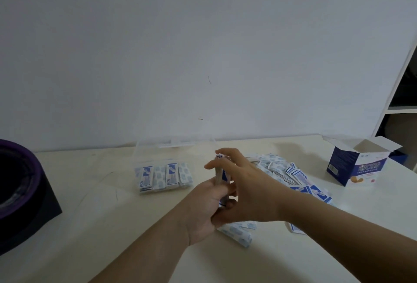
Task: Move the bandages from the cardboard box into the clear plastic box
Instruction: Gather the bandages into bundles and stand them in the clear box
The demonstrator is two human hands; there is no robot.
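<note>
Four neat stacks of blue-and-white wrapped bandages (163,176) lay side by side in the clear plastic box (153,150), forming a row along its near side. The part of the box toward the wall looked unfilled, though its transparent walls were hard to trace. Well to the right of the clear plastic box stood the blue-and-white cardboard box (358,165) with its flaps open; whether anything was left inside it could not be seen. Between the two, a loose heap of bandages (291,174) sprawled on the pale table (101,226). A few stray strips (239,234) lay nearer the person than the clear plastic box, partly under the wrists. By my judgement the task was underway but far from finished, since the heap outweighed what was packed.

Just in front of the clear plastic box and a little to its right, both hands held a fifth stack (221,175). The left hand (204,207) gripped its lower half with fingers curled round it. The right hand (246,183) bracketed it endwise, with fingers laid over the top end and the thumb near the bottom, apparently squaring the edges.

The fifth stack stood on end, its long axis close to vertical. The packed stacks lay flat, their long axes running from the near wall of the clear plastic box toward its far wall. The fifth stack would likely need tipping over to match.
</note>
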